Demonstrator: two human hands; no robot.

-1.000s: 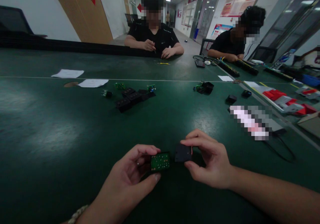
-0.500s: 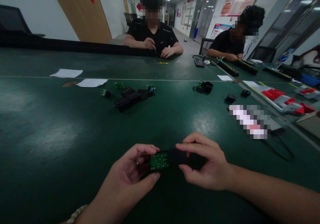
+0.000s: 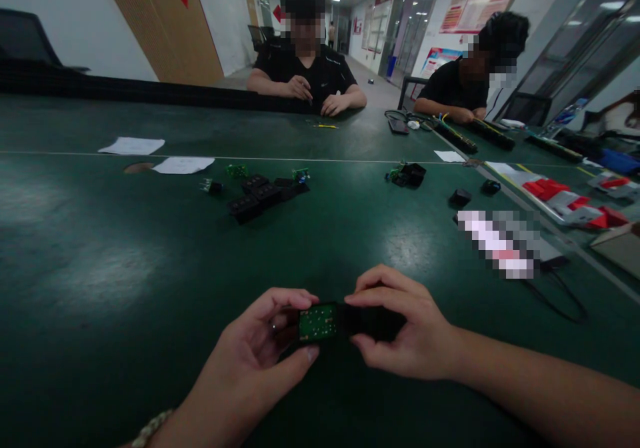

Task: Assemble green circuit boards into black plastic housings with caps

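Observation:
My left hand [image 3: 260, 351] grips a small black plastic case between thumb and fingers. Inside it a green circuit board [image 3: 318, 323] faces up, dotted with solder points. Across from it, my right hand [image 3: 407, 325] pinches a dark black plastic piece [image 3: 349, 319] by its edges, close against the case's right side. Whether the two parts touch or overlap is too dark to tell. Both hands are just above the green table [image 3: 165, 288].
Beyond my hands lie several black housings [image 3: 255, 198] with loose circuit boards [image 3: 301, 175]. To the right are a black case with parts [image 3: 407, 175], a small black block [image 3: 460, 197], a blurred-out device [image 3: 500, 245] and its cable [image 3: 565, 301]. Two people sit across the table.
My right hand has shifted slightly left with the black piece, which now looks darker and shows less of its flat face. My left hand and the board have barely moved.

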